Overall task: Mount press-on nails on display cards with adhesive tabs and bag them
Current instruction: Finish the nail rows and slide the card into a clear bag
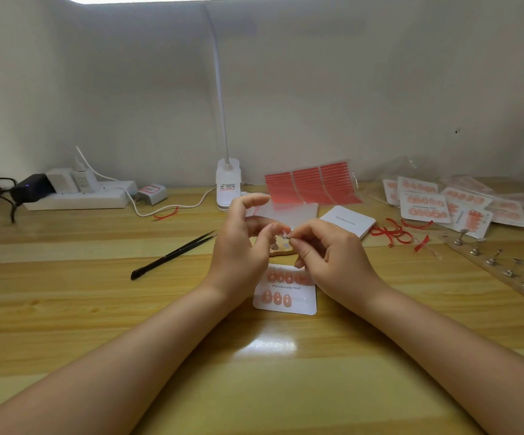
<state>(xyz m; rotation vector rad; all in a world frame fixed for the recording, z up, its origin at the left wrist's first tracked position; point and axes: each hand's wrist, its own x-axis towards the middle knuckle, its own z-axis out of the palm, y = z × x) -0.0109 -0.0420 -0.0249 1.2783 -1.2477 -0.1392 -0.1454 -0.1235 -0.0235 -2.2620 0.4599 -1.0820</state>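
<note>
1. The left hand [242,246] and the right hand [326,249] meet fingertip to fingertip above the table [97,309]. Together they pinch one tiny nail [285,235]. It looks pale and shiny, but it is too small to see well. The other fingers of the left hand are curled and lifted.
2. Just under the hands lies a white display card [286,293]. It is flat with round corners and says "Handmade Nail". Smooth, oval, pink-orange nails sit on it in two rows. The right hand hides part of the top row.
3. Beyond the hands lies a sheet of red sticky strips [311,183]. Loose red curly peels [392,232] lie to the right of the right hand.
4. Farther right is a heap of filled cards in clear bags [443,199], and a wooden strip with small metal stands [493,265].
5. Left of the left hand lie thin black tweezers [172,255].
6. The table is shiny yellow wood. A white lamp [227,180] and a white power strip [81,196] sit by the plain pale wall.
</note>
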